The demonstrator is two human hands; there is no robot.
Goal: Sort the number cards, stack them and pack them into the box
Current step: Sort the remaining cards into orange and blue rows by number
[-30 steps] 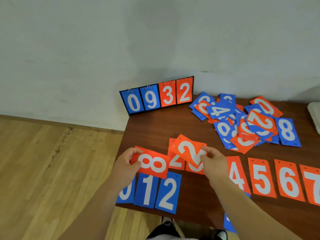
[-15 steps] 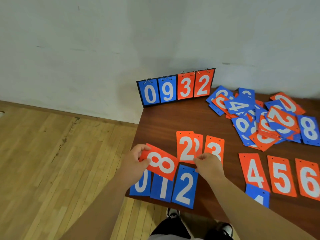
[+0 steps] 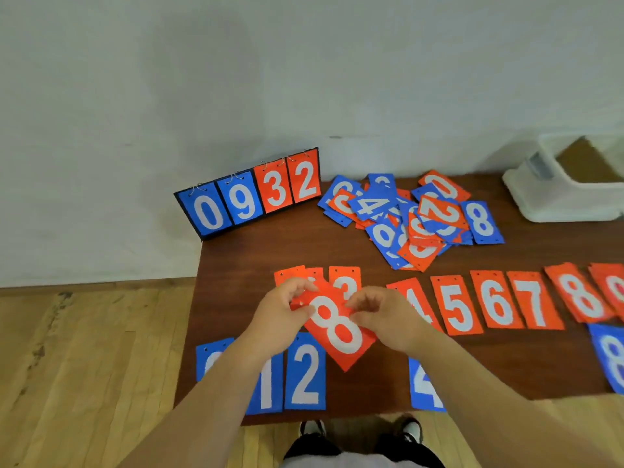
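We note the orange-red card with a white 8 (image 3: 336, 329) held tilted over the dark wooden table (image 3: 236, 258), left hand (image 3: 282, 315) and right hand (image 3: 381, 319) each pinching an upper edge. We judge it belongs on the laid-out orange-red 8 card (image 3: 579, 295) far right; lay it flat, edges squared.

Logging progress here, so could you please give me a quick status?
Left hand and right hand pinch red 8 card. Loose pile unsorted behind. Nothing in the way.
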